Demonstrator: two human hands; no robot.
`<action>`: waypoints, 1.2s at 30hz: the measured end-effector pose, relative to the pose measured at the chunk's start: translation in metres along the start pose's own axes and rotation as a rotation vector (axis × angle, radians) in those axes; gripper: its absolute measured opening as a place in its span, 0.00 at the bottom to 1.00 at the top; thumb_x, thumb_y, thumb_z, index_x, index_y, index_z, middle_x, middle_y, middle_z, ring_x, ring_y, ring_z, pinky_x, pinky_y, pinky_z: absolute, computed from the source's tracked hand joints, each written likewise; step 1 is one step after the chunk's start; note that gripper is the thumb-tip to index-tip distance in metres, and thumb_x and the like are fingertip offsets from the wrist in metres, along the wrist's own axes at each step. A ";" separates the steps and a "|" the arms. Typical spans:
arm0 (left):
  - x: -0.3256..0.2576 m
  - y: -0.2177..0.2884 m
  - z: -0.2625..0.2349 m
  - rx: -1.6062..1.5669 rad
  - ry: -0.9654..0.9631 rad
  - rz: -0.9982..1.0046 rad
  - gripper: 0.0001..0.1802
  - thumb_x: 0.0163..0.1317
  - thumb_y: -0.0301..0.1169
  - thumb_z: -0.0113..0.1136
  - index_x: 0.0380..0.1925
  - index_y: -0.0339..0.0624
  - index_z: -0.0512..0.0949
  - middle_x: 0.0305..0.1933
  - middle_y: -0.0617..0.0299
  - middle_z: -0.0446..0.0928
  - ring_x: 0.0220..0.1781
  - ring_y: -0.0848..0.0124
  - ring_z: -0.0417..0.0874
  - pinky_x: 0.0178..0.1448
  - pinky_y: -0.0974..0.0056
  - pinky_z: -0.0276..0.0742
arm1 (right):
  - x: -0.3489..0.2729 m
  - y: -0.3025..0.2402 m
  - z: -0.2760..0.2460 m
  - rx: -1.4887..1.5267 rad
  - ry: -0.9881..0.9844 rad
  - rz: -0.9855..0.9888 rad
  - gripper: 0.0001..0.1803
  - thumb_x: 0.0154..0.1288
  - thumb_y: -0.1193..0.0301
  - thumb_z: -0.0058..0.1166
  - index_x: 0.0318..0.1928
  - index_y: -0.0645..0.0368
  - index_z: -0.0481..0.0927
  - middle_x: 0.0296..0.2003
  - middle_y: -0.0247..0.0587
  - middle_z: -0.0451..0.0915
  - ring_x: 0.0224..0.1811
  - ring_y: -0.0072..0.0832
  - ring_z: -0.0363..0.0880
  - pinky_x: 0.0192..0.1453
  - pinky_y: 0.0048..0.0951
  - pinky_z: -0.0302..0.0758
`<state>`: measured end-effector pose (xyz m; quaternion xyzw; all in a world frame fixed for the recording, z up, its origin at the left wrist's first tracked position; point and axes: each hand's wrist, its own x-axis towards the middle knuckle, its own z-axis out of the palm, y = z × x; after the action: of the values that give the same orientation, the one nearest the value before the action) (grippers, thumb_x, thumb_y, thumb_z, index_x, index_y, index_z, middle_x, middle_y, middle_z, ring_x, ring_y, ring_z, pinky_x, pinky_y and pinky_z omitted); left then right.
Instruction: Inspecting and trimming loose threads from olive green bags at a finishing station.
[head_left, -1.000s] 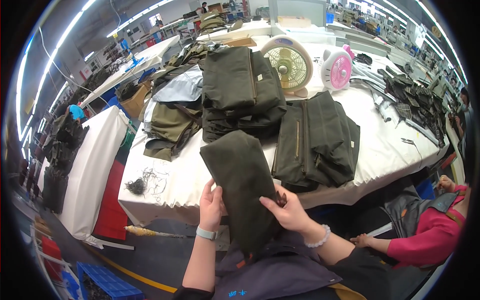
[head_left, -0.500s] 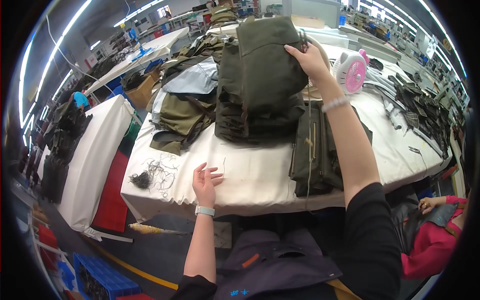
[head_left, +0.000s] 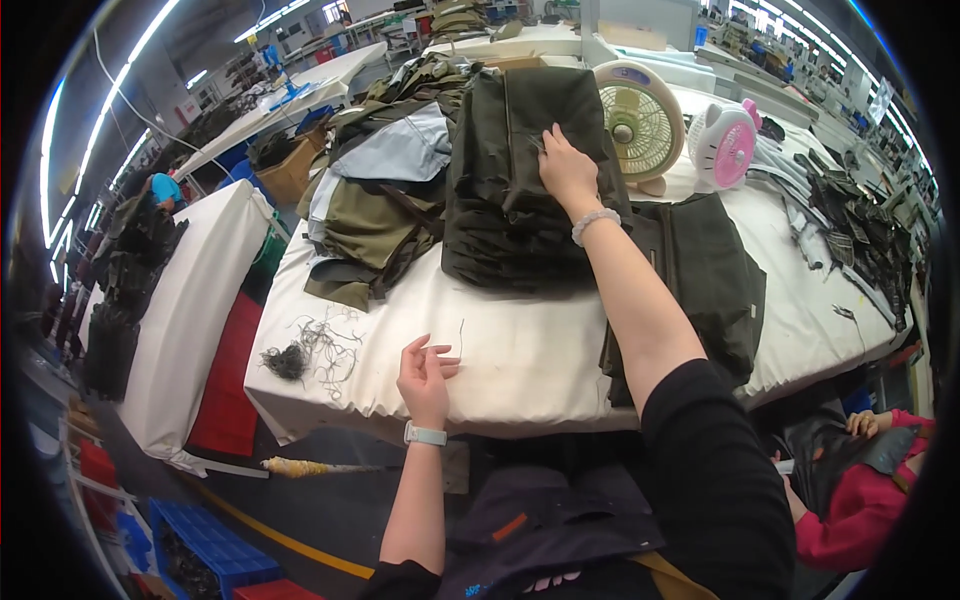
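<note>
A thick stack of dark olive cloth pieces (head_left: 480,205) lies on the white-covered table. My right hand (head_left: 570,170) rests on the top piece, palm down and fingers stretched over the cloth. A short thin strand shows by its fingertips; whether they touch it I cannot tell. Near the table's front edge, my left hand (head_left: 425,372) is open, fingers loosely bent and apart. A fine dark thread (head_left: 462,336) stands close to its fingertips; whether it lies on the table cannot be made out. Partly behind my right forearm are more folded dark pieces (head_left: 710,270).
Left of the stack is a heap of olive and pale-grey pieces (head_left: 385,215), with a thread tangle (head_left: 287,362) in front. A round beige fan (head_left: 640,120) and a pink-white fan (head_left: 725,147) stand behind. Dark strips (head_left: 850,215) lie right; a person in pink (head_left: 860,525) sits there.
My right hand has moved left and down from the lifted edge of the top piece, which now lies flat on the stack. The beige fan has come into view. My left hand has barely moved.
</note>
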<state>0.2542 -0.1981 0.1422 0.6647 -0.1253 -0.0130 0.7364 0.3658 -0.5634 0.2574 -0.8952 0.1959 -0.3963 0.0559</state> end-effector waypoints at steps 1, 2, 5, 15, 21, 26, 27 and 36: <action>0.001 -0.001 0.001 -0.002 -0.008 0.002 0.15 0.76 0.24 0.46 0.59 0.31 0.70 0.44 0.51 0.82 0.39 0.67 0.88 0.41 0.68 0.86 | 0.001 0.011 0.009 0.022 -0.023 0.007 0.22 0.70 0.62 0.52 0.62 0.53 0.76 0.69 0.42 0.72 0.46 0.47 0.87 0.48 0.45 0.83; 0.001 -0.002 0.001 -0.001 -0.007 0.000 0.15 0.76 0.24 0.46 0.59 0.31 0.70 0.44 0.51 0.82 0.39 0.67 0.88 0.41 0.68 0.86 | 0.004 0.018 0.014 0.047 -0.047 0.009 0.22 0.70 0.61 0.51 0.62 0.53 0.76 0.70 0.42 0.71 0.49 0.48 0.86 0.51 0.46 0.83; 0.000 -0.005 0.004 0.008 -0.017 0.024 0.14 0.77 0.24 0.46 0.58 0.31 0.70 0.45 0.51 0.82 0.39 0.67 0.88 0.41 0.68 0.85 | 0.008 0.037 0.019 0.112 -0.113 -0.015 0.24 0.73 0.60 0.48 0.66 0.52 0.73 0.74 0.45 0.64 0.51 0.52 0.84 0.55 0.47 0.81; 0.076 0.008 -0.098 0.023 0.084 -0.430 0.18 0.75 0.37 0.47 0.57 0.37 0.72 0.54 0.50 0.81 0.51 0.57 0.88 0.46 0.55 0.86 | -0.055 -0.013 -0.110 0.498 -0.012 0.004 0.22 0.79 0.67 0.44 0.69 0.55 0.70 0.77 0.51 0.55 0.52 0.53 0.82 0.56 0.44 0.78; 0.106 0.025 -0.141 0.113 0.328 -0.180 0.16 0.77 0.35 0.48 0.56 0.35 0.71 0.55 0.51 0.81 0.50 0.61 0.87 0.49 0.57 0.86 | -0.135 -0.037 -0.253 0.741 -0.168 -0.053 0.18 0.74 0.74 0.49 0.62 0.57 0.75 0.63 0.46 0.75 0.47 0.46 0.84 0.50 0.37 0.80; 0.059 0.069 -0.093 -0.037 -0.275 -0.321 0.19 0.79 0.38 0.45 0.58 0.36 0.73 0.56 0.48 0.81 0.54 0.61 0.86 0.53 0.57 0.84 | -0.214 0.007 -0.288 0.373 -0.275 -0.130 0.16 0.67 0.73 0.58 0.55 0.56 0.79 0.41 0.40 0.80 0.37 0.40 0.83 0.40 0.36 0.79; 0.054 0.074 -0.093 -0.005 -0.472 -0.454 0.21 0.79 0.41 0.45 0.57 0.35 0.73 0.54 0.47 0.83 0.54 0.61 0.86 0.51 0.56 0.85 | -0.225 0.018 -0.290 0.245 -0.401 -0.062 0.16 0.66 0.70 0.61 0.53 0.56 0.80 0.38 0.40 0.78 0.35 0.40 0.83 0.38 0.37 0.79; 0.098 0.000 -0.147 0.629 0.391 0.190 0.14 0.72 0.34 0.57 0.45 0.34 0.80 0.45 0.50 0.84 0.49 0.59 0.84 0.56 0.59 0.77 | -0.276 0.040 -0.280 0.312 -0.285 0.042 0.20 0.63 0.76 0.62 0.56 0.62 0.80 0.36 0.45 0.73 0.38 0.39 0.81 0.41 0.32 0.76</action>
<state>0.3787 -0.0732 0.1466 0.8335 -0.0416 0.2213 0.5045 -0.0196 -0.4753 0.2480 -0.9184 0.1407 -0.2900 0.2293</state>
